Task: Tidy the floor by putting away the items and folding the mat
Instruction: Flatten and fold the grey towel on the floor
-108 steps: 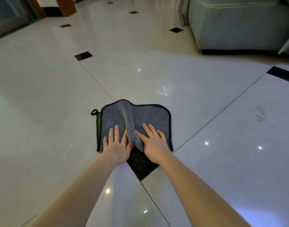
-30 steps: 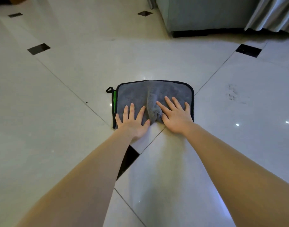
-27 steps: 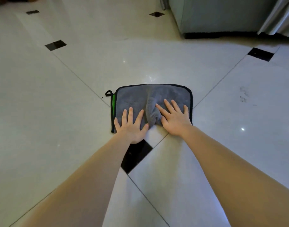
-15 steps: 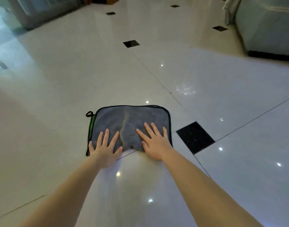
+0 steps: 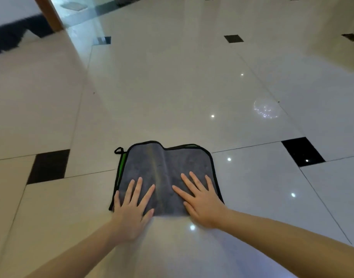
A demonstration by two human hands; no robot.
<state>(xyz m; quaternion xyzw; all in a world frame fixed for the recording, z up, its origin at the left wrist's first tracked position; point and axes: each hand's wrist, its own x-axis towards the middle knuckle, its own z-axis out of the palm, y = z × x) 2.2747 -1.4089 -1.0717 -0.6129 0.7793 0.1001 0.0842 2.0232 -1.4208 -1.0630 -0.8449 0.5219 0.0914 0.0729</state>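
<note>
Head view, near to far.

Item 1: left hand (image 5: 132, 205), fingers straight and spread, palm flat on the near left part of the mat (image 5: 150, 167); nothing grasped.

Item 2: right hand (image 5: 200, 199), likewise flat and released, pressing the near right part, fingers pointing away and slightly left.

Item 3: mat, grey with black edging, a green strip (image 5: 123, 160) showing along its left side and a small loop (image 5: 118, 151) at the far left corner. It lies on the floor (image 5: 172, 87) directly ahead of both hands, long axis running left to right; a raised crease runs near to far between the hands. Both hands are about equally near; a fold would likely bring one side over along that crease.

Item 4: floor, glossy pale tiles with black square insets (image 5: 48, 166).
</note>
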